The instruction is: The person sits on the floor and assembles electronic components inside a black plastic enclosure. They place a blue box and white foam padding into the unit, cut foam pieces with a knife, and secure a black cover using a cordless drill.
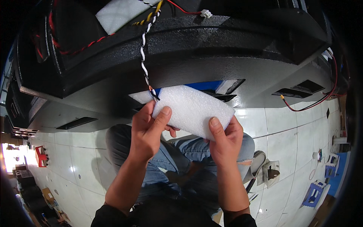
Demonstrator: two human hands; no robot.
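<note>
Head view: hands (145, 130) pinch white foam sheet (193, 108) at end edges; black housing (113, 81) just beyond, clearance unclear.

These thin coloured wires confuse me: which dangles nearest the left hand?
The black-and-white twisted wire, ending just above the left hand; the red-and-black one with yellow connector hangs far right, others higher.

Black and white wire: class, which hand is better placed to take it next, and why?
Probably the left hand: the wire reaches down close beside it. The right hand is farther off; both hold the white foam.
</note>
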